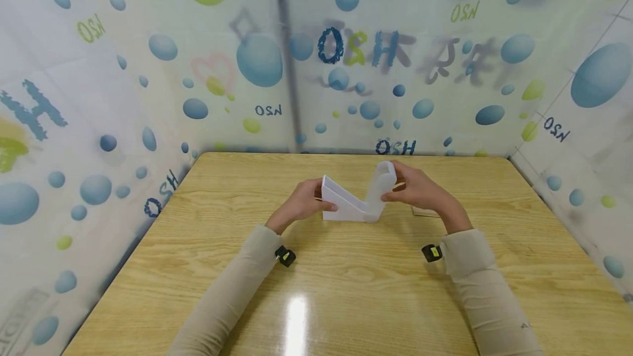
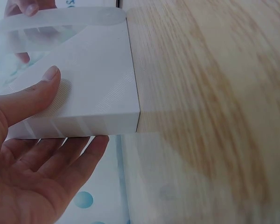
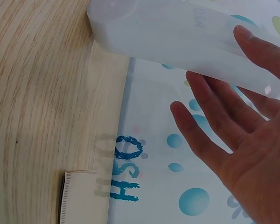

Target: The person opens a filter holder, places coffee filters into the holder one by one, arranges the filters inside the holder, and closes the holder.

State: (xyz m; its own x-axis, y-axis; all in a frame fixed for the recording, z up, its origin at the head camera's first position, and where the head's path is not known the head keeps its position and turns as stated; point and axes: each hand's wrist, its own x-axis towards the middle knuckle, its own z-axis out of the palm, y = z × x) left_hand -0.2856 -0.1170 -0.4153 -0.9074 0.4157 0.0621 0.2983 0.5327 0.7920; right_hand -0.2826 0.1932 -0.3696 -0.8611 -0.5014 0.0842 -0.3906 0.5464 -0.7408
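Note:
A flat white box (image 1: 343,210) with a slanted top edge stands on the wooden table. At its right end a translucent white cover (image 1: 378,194) is swung up, making a V shape with it. My left hand (image 1: 303,200) grips the box's left end; in the left wrist view the thumb presses on a ribbed patch of the box (image 2: 95,70) and the fingers lie under its edge. My right hand (image 1: 417,187) holds the upper end of the cover. In the right wrist view, thumb and fingers lie on either side of this cover (image 3: 154,39).
Behind the right hand lies a small spiral-bound notebook (image 3: 79,198), mostly hidden in the head view. Light glares off the table (image 1: 346,301) near its front. A wall sheet (image 1: 316,98) printed with bubbles rises behind the table. Black wrist cameras sit at both cuffs.

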